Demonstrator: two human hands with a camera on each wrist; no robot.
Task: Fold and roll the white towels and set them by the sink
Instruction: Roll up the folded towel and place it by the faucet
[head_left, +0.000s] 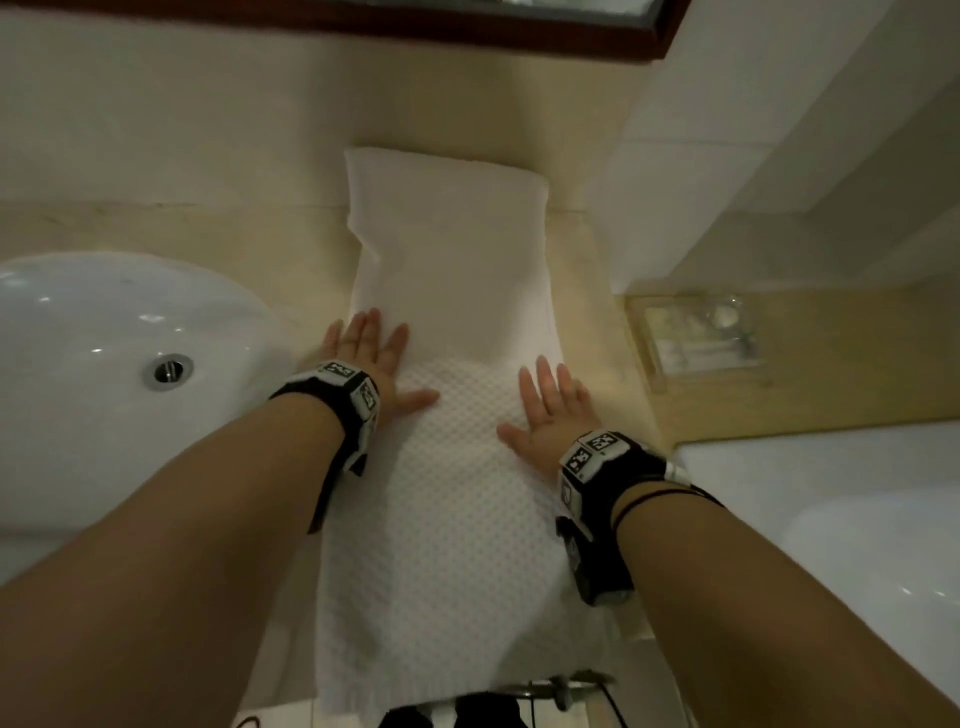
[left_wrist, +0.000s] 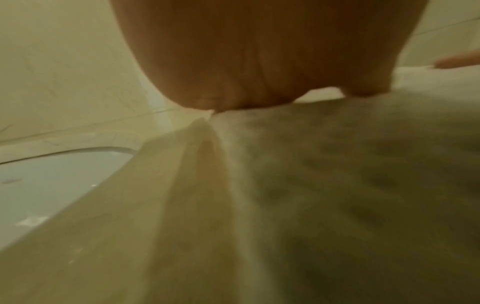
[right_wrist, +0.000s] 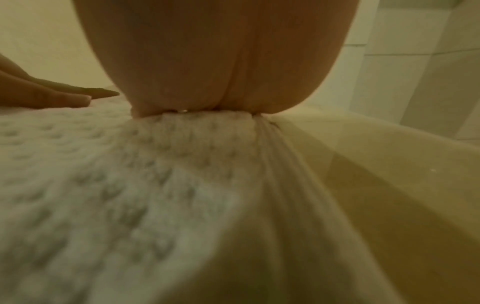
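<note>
I have the white towel (head_left: 457, 395) laid out in a long folded strip on the beige counter (head_left: 587, 291), just to the right of the sink (head_left: 93, 374). Its far end climbs a little up the wall behind the sink, and its near end hangs over the counter's front edge.

Both my hands lie flat on the strip, grasping nothing. My left hand (head_left: 369, 358) presses the edge nearest the sink, fingers straight and spread. My right hand (head_left: 548, 415) presses the edge farthest from the sink, fingers also straight. The right wrist view shows the heel of that palm sinking into the dimpled weave.

I judge this to be the smoothing step before rolling. To do it well, I would keep the palms level and sweep along the strip so the layers stay stacked, since that wrist view shows several folded edges lined up on that side. I would square the long edges first; uneven pressure could skew the strip toward the sink. The end on the wall should come down flat onto the counter before any roll begins.
</note>
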